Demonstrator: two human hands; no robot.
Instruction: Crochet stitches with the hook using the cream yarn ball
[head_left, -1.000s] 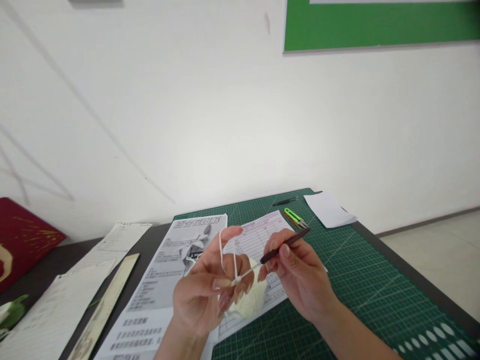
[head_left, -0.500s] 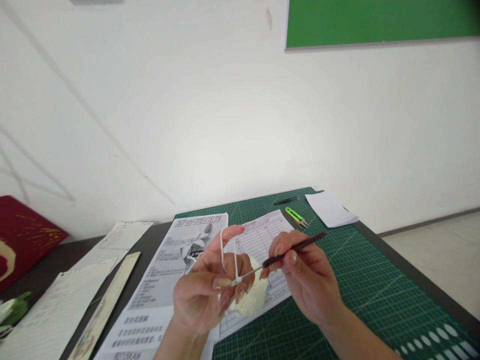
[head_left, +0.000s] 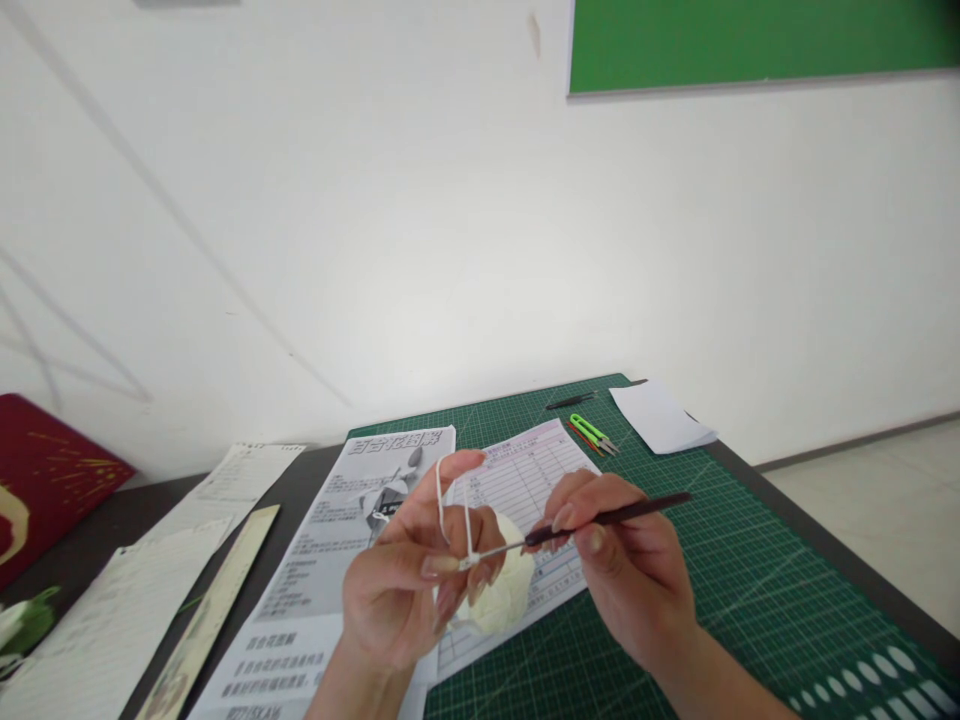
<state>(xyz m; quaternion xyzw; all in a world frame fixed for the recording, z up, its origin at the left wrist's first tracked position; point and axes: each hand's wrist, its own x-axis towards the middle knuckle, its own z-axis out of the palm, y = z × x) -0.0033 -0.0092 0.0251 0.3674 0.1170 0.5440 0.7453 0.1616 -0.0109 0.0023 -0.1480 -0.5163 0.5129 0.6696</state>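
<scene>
Between thumb and fingers, my left hand [head_left: 405,580] pinches a small white piece of crochet [head_left: 469,562]. White yarn [head_left: 441,500] loops over its raised index finger and runs down to the piece. My right hand [head_left: 630,570] grips a crochet hook [head_left: 637,508] by its dark handle. The hook's metal shaft points left and its tip meets the white stitches; the very tip is too small to make out. Behind and below my left fingers, a ball of cream yarn [head_left: 506,590] rests on a printed form.
The printed form [head_left: 517,470] and an instruction sheet [head_left: 300,570] lie on a green cutting mat [head_left: 750,580]. Farther back are green thread snips [head_left: 592,432], a dark slim tool [head_left: 570,401] and white paper [head_left: 660,418]. A ruler [head_left: 214,610] and lined sheets [head_left: 127,600] lie left.
My right hand has shifted slightly right and down, and the hook lies flatter. My left hand keeps its pinch on the white piece, almost in place.
</scene>
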